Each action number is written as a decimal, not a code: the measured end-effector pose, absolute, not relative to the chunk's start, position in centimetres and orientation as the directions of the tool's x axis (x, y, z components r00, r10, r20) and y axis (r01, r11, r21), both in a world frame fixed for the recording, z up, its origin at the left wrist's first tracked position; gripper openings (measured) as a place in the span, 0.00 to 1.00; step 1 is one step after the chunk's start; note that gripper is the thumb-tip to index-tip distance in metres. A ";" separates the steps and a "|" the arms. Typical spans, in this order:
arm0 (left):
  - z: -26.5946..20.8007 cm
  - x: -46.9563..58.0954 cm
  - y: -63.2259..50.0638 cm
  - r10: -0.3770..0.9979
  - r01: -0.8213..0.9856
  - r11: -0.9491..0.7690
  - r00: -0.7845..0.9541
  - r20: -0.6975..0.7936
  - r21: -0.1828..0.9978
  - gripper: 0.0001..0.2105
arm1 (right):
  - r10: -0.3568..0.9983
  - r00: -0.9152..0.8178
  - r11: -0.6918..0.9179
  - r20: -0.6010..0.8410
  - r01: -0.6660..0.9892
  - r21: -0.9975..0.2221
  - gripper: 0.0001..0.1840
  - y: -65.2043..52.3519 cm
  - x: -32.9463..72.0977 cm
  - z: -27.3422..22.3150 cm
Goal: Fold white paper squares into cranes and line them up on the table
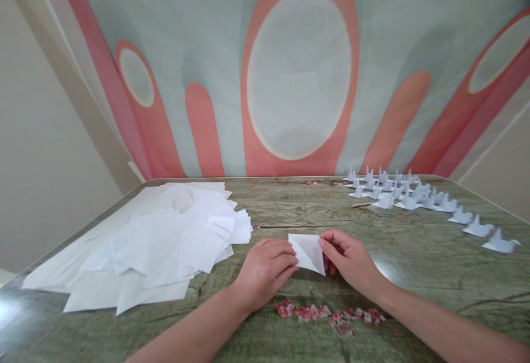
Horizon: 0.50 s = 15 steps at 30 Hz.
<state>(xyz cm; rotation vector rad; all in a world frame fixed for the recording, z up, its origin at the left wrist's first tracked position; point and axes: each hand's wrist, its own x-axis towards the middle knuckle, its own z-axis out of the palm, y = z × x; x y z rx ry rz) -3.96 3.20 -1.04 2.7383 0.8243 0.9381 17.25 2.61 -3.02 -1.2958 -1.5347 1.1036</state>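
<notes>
A small folded square of white paper (308, 251) is held between my hands, just above or on the wood-patterned table; I cannot tell which. A diagonal fold line crosses it. At its left edge, my left hand (267, 269) is closed with the fingers together, and the fingertips touch the paper; the thumb is mostly hidden. My right hand (345, 255) pinches the right edge between thumb and forefinger, with its other fingers curled below and partly hidden.
Loose white paper sheets (157, 236) lie in a wide, overlapping pile on the left of the table (281, 200). Several folded paper birds (408, 201) stand in rows at the back right, reaching toward the right edge. A patterned backdrop (226, 64) hangs behind.
</notes>
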 end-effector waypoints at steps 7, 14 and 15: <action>-1.4 -4.0 3.3 0.526 0.459 -0.850 0.696 0.489 0.260 0.06 | 0.855 -0.213 0.509 0.473 0.523 -0.684 0.13 2.8 17.8 -3.2; -1.3 -4.0 3.2 0.535 0.482 -0.845 0.741 0.406 0.233 0.06 | 0.575 -0.606 0.814 0.550 0.491 -0.310 0.16 1.4 17.8 -1.4; -1.3 -4.0 3.2 0.539 0.487 -0.842 0.741 0.401 0.232 0.06 | 0.569 -0.643 0.820 0.514 0.488 -0.297 0.16 1.3 17.7 -1.3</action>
